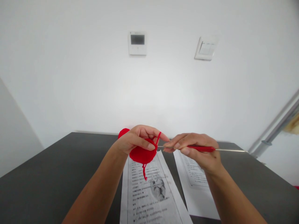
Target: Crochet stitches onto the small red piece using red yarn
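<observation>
Pinched between the thumb and fingers of my left hand (140, 138) is a round red crochet piece (143, 155), with a short curled yarn tail hanging from its lower edge. A strand of red yarn (158, 138) runs from the piece up over my left index finger. My right hand (198, 149) is closed round the red grip of a crochet hook (202, 148). The hook's thin metal shaft reaches left to the edge of the piece; its tip is hidden there. Behind my left wrist, part of a red yarn ball (123, 133) shows.
Two printed sheets lie on the dark table (70, 174): one sheet (149, 202) under my left hand, another sheet (201, 202) under my right. A thermostat (137, 43) and a light switch (206, 48) are on the white wall. A grey pole (280, 130) stands at the right.
</observation>
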`<action>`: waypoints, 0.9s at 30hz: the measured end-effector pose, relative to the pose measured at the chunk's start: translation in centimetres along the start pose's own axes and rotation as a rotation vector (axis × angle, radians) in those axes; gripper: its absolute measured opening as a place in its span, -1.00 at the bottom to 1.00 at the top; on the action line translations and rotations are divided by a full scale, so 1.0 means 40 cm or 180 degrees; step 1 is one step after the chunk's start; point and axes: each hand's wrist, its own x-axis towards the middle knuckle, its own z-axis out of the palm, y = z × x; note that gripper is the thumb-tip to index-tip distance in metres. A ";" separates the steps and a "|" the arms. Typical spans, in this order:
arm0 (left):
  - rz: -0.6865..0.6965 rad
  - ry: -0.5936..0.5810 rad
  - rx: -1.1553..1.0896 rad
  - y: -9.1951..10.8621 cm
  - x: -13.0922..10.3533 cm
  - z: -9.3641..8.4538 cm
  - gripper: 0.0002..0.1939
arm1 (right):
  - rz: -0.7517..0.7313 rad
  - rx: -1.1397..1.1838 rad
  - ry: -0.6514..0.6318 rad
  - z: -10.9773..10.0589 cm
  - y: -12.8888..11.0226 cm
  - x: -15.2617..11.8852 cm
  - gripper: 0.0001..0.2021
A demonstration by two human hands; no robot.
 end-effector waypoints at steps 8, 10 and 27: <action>-0.0054 0.0041 0.0127 0.004 -0.003 0.003 -0.66 | 0.0224 0.0347 0.0024 -0.006 0.004 0.001 -0.86; -0.0067 0.0034 0.0164 0.006 -0.003 0.003 -0.67 | 0.0271 0.0345 0.0016 -0.010 0.002 0.002 -0.87; 0.0277 0.0450 0.0655 0.013 0.000 0.015 -0.84 | 0.0068 0.0620 0.0601 0.031 0.035 0.009 -0.92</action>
